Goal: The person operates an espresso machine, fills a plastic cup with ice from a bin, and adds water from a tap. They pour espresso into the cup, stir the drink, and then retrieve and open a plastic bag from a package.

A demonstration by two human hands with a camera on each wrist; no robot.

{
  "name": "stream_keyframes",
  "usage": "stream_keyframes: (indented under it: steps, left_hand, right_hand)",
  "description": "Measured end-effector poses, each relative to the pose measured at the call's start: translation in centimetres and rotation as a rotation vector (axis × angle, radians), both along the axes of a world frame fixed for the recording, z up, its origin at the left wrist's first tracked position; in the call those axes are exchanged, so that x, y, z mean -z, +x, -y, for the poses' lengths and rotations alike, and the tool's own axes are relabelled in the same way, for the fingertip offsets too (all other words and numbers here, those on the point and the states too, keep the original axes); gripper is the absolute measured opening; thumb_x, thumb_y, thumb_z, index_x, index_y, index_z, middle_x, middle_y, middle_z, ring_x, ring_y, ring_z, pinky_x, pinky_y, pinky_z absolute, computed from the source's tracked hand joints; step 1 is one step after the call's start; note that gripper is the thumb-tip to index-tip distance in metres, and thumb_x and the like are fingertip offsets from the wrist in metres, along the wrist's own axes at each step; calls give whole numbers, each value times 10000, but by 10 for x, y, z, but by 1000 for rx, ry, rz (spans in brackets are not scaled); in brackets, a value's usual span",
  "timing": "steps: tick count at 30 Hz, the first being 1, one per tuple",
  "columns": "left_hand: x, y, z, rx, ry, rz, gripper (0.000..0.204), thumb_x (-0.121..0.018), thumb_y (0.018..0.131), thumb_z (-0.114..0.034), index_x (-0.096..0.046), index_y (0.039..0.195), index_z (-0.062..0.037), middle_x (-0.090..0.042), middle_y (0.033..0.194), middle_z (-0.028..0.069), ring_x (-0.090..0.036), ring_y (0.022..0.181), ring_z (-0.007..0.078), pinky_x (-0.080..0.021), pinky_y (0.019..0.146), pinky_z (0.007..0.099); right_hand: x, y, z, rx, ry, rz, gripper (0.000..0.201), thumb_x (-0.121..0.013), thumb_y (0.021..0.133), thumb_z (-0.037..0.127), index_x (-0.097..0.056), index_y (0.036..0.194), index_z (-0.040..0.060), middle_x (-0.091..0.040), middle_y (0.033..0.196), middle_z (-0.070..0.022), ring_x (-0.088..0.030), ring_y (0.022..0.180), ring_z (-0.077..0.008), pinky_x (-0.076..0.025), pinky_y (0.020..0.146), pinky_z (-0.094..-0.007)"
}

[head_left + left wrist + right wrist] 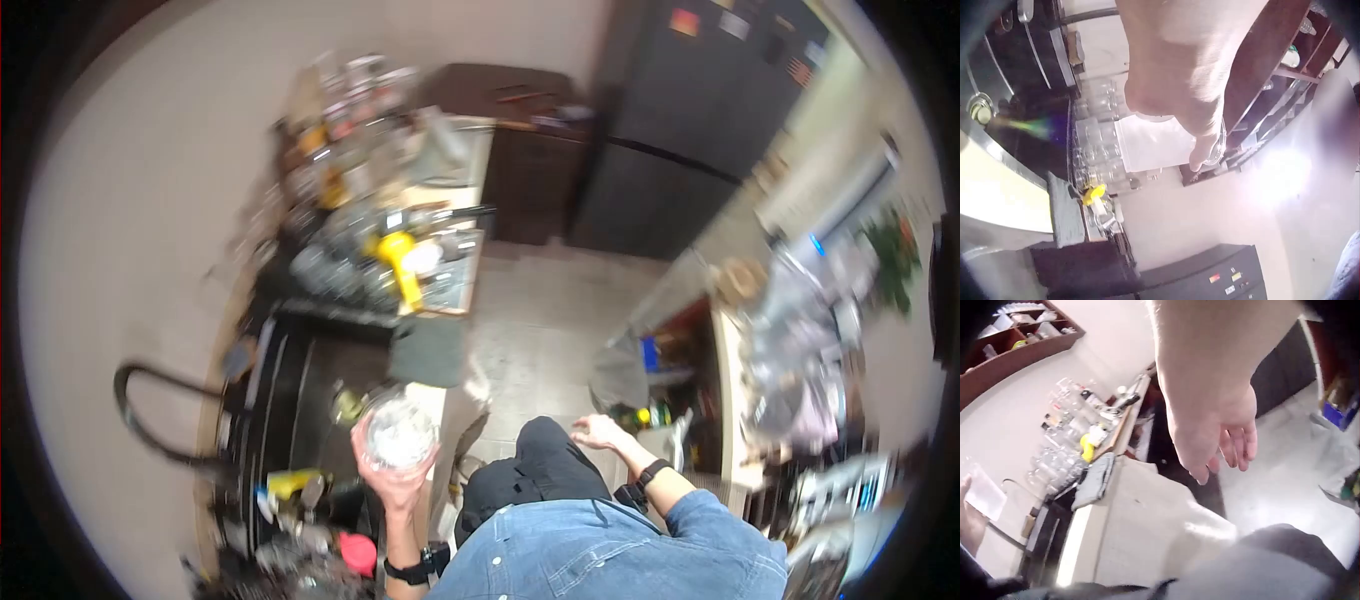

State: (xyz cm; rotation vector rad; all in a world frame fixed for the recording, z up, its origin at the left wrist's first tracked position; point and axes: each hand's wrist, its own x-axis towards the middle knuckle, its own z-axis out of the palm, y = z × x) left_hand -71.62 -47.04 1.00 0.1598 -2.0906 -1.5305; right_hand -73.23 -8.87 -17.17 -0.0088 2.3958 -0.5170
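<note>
My left hand (393, 487) grips a clear, round container (402, 432) near the front rim of the dark sink. From the left wrist, a whitish, straight-sided part of this container (1157, 144) shows below the palm, with the thumb along its side. The right wrist view catches the container's pale side (986, 492) at its left edge. What is inside it is too blurred to name. My right hand (598, 432) hangs beside the right thigh with nothing in it. Its fingers (1241, 450) are loosely bent in the right wrist view.
A black sink (335, 375) with a curved faucet (125, 410) lies to the left. A grey cloth (427, 352) drapes over the counter edge. Beyond it stand many clear glasses (335, 265) and a yellow object (398, 262). A dark fridge (665, 150) stands ahead; cluttered shelves line the right.
</note>
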Motion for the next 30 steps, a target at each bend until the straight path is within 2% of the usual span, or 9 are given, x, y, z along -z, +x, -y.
stream_keyframes:
  steps: [3,5,10,18,21,23,27,28,30]
  left_hand:
    - [3,-6,-34,163,-94,-2,881,-889,495,-208,-469,1236,17,-521,1186,130,-509,1119,265,-386,1009,394]
    - [-4,-10,-66,330,-130,-23,872,-889,507,-263,-478,1227,7,-522,1173,126,-513,1111,268,-391,998,396]
    - [-1,-3,-163,688,-131,-83,832,-877,546,-296,-486,1227,-22,-509,1172,108,-507,1111,255,-388,997,391]
    - [4,66,-323,1166,0,54,900,-890,514,-273,-463,1264,-18,-494,1223,110,-493,1143,252,-377,1007,394]
    - [6,92,-366,1351,-18,82,931,-900,495,-275,-456,1272,-16,-492,1228,108,-499,1143,248,-384,1006,388]
    - [4,109,-392,1498,-48,100,933,-904,487,-269,-458,1266,-14,-492,1223,111,-502,1138,250,-387,1003,386]
    - [-3,149,-441,1815,-57,179,893,-906,487,-229,-467,1233,-8,-513,1170,112,-519,1098,251,-417,962,395]
    - [0,154,-453,1877,-159,-12,884,-906,486,-210,-468,1226,-4,-520,1151,119,-529,1077,255,-428,943,397]
    - [1,173,-476,2046,-153,6,880,-904,486,-207,-469,1223,-3,-521,1150,122,-534,1070,258,-429,942,395]
  right_hand:
    - [42,80,-31,92,-126,361,621,-563,819,591,-599,1247,142,-599,1239,-147,-544,1174,-315,-435,985,-400]
    - [46,136,-38,404,-262,537,692,-505,840,642,-528,1333,156,-506,1370,-105,-446,1284,-276,-356,1057,-392]
    - [43,241,-61,724,-255,435,595,-562,848,558,-595,1255,125,-574,1286,-129,-521,1204,-291,-397,1018,-380]
    - [50,410,-42,1555,-274,-12,362,-688,796,328,-696,1062,83,-697,1023,-122,-651,974,-242,-493,867,-329]
    - [110,469,-4,1768,-447,-169,297,-702,773,213,-709,1043,87,-704,994,-96,-653,908,-192,-498,824,-299]
    - [81,473,17,2141,-516,-39,243,-701,740,106,-732,980,95,-706,910,-63,-638,841,-137,-497,771,-272]
    - [85,490,74,2482,-326,-75,143,-714,709,78,-742,846,108,-678,749,-35,-629,714,-124,-516,669,-276]
    - [94,494,90,2534,-318,-152,153,-729,682,87,-741,833,114,-677,739,-33,-628,675,-130,-522,653,-279]
    - [106,498,120,2640,-222,-197,158,-738,661,99,-735,819,99,-684,737,-50,-644,677,-152,-527,659,-292]
